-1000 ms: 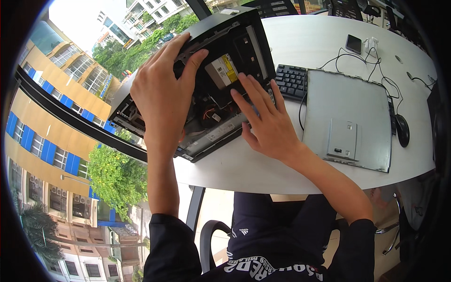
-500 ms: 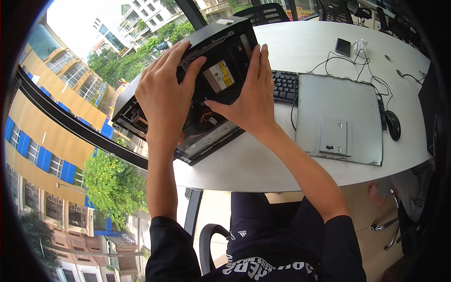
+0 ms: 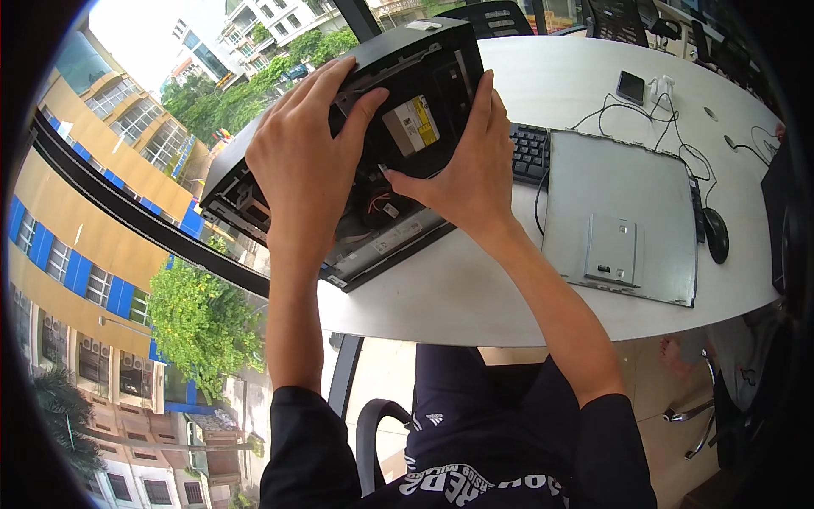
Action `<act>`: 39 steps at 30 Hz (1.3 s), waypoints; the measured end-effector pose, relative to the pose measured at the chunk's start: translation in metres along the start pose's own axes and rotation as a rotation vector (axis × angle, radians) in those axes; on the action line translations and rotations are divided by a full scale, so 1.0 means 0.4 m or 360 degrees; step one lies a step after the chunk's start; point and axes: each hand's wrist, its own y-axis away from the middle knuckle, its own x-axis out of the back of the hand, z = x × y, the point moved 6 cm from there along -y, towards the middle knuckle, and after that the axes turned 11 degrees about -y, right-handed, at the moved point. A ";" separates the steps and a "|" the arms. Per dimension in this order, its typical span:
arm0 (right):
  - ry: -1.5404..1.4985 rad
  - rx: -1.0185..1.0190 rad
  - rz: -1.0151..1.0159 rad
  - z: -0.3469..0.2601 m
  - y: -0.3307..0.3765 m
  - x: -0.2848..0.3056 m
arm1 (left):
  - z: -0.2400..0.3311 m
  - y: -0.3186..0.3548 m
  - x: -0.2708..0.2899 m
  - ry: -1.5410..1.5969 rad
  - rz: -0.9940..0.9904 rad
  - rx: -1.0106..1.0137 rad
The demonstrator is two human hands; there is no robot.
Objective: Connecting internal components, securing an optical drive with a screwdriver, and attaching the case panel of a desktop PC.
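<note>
A black desktop computer case (image 3: 407, 42) with one side off stands tilted on the table's left part, its inside facing me. My left hand (image 3: 301, 157) grips the upper edge, fingers over the outside and thumb bent inward. Across the interior, my right hand (image 3: 466, 170) has its fingers along the far side of the black drive bay, its thumb pressed at the lower edge. Between the hands shows a drive (image 3: 411, 125) with a white and yellow label. Orange and dark wires (image 3: 381, 202) lie below it. My hands hide part of the inside.
A grey metal side panel (image 3: 627, 182) lies flat on the white table (image 3: 441, 310), partly over a black keyboard (image 3: 530, 153). A mouse (image 3: 716, 235), phone (image 3: 630, 86) and tangled cables are at the right. A window (image 3: 203, 339) borders the left; another person sits at the far right.
My view has shifted slightly, so the table things sit a little farther right. Both hands keep their hold on the case, with hardly any movement against it.
</note>
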 end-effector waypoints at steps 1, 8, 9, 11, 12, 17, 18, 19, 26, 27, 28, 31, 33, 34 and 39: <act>-0.0001 0.0000 -0.0002 0.000 0.001 0.001 | 0.002 -0.001 0.001 0.0008 -0.0007 -0.0001; -0.0551 -0.0076 0.0023 0.077 -0.024 0.050 | -0.003 -0.004 -0.004 0.0024 -0.0023 -0.0004; -0.0740 -0.0211 0.0048 0.103 -0.037 0.057 | -0.002 -0.009 0.001 0.0033 -0.0022 -0.0006; -0.0743 -0.0237 -0.0020 0.138 -0.070 0.071 | 0.003 -0.023 0.001 0.0065 -0.0167 -0.0002; -0.0760 -0.0262 -0.0093 0.151 -0.089 0.068 | 0.006 -0.030 0.004 0.0067 -0.0166 -0.0003; -0.1135 -0.0555 -0.0394 0.165 -0.130 0.055 | 0.011 -0.037 -0.022 0.0014 -0.0372 0.0105; -0.1107 -0.0582 -0.0496 0.168 -0.134 0.052 | 0.010 -0.037 -0.026 0.0015 -0.0374 0.0104; -0.1077 -0.0609 -0.0597 0.173 -0.136 0.047 | 0.008 -0.037 -0.025 -0.0021 -0.0324 0.0085; -0.0976 -0.0387 -0.0592 0.173 -0.164 0.057 | -0.004 -0.032 -0.033 -0.0129 -0.0197 0.0053; -0.0959 -0.0408 -0.0591 0.175 -0.166 0.059 | -0.003 -0.032 -0.031 -0.0135 -0.0203 0.0056; -0.0944 -0.0428 -0.0591 0.177 -0.167 0.058 | 0.001 -0.033 -0.028 -0.0112 -0.0205 0.0070; -0.0890 -0.0318 -0.0557 0.166 -0.181 0.062 | 0.005 -0.033 -0.031 -0.0095 -0.0171 0.0057; -0.0829 -0.0227 -0.0526 0.140 -0.192 0.056 | 0.007 -0.033 -0.029 -0.0095 -0.0134 0.0026; -0.0766 -0.0138 -0.0492 0.124 -0.198 0.056 | 0.005 -0.032 -0.031 -0.0077 -0.0181 0.0048; -0.0720 -0.0121 -0.0584 0.118 -0.223 0.053 | -0.001 -0.027 -0.031 -0.0124 -0.0099 -0.0031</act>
